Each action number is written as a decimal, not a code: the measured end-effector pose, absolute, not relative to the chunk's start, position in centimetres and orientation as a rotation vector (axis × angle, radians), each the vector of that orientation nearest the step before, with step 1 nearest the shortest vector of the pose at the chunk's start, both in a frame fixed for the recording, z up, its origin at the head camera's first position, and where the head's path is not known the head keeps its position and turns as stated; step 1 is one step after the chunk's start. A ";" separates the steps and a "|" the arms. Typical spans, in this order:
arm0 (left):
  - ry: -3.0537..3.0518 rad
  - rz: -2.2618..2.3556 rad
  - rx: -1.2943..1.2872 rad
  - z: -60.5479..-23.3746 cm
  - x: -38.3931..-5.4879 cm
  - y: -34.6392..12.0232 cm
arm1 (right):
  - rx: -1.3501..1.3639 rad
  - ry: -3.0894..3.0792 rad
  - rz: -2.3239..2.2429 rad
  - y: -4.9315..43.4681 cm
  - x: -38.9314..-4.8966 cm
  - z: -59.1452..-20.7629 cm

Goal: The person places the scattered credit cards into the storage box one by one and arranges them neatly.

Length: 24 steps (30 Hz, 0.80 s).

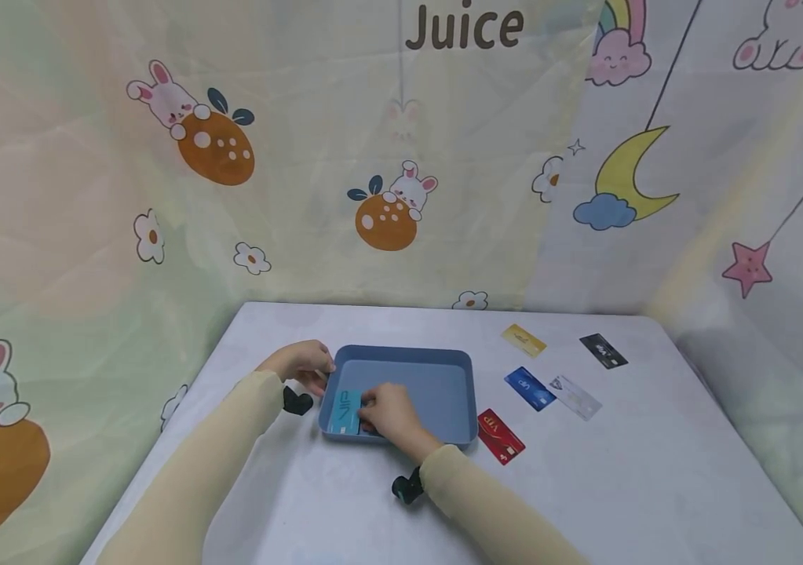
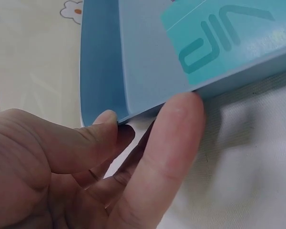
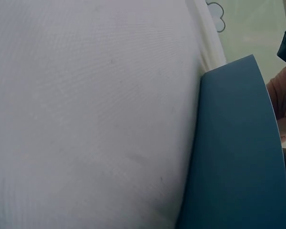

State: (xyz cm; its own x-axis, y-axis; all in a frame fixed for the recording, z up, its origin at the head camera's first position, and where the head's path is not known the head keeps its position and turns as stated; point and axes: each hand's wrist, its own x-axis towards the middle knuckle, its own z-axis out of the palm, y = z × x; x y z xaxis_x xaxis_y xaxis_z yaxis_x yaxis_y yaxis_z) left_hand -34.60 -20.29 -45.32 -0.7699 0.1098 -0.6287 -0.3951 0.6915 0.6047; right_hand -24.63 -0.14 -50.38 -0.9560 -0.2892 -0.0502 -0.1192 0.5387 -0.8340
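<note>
A teal card with VIP lettering (image 1: 344, 413) lies in the left part of the shallow blue tray (image 1: 436, 404). My right hand (image 1: 394, 412) reaches over the tray's near wall and pinches the card's right edge with curled fingers. At the tray's left side, my left hand (image 1: 304, 365) holds the rim. In the left wrist view, the thumb (image 2: 105, 119) is on the rim at a corner and an index finger (image 2: 176, 119) lies against the outside. The right wrist view shows the tray's outer wall (image 3: 233, 152); the right hand's fingers are out of that view.
To the right of the tray, a red card (image 1: 501, 437), a blue card (image 1: 530, 388), a silver-white card (image 1: 575, 397), a gold card (image 1: 523, 340) and a black card (image 1: 604, 351) lie on the white-covered table (image 1: 655, 486). A printed cloth (image 1: 316, 220) hangs behind.
</note>
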 end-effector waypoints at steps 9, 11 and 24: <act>2.244 1.012 -0.238 -45.6 -34.8 -20.2 | -0.386 2.702 -1.255 -0.2 -24.8 -50.6; 2.246 1.014 -0.235 -45.6 -34.9 -20.3 | -0.350 2.657 -1.301 -0.2 -24.9 -50.7; 2.251 1.003 -0.243 -45.4 -34.8 -20.2 | -0.239 2.428 -1.450 0.2 -25.3 -50.6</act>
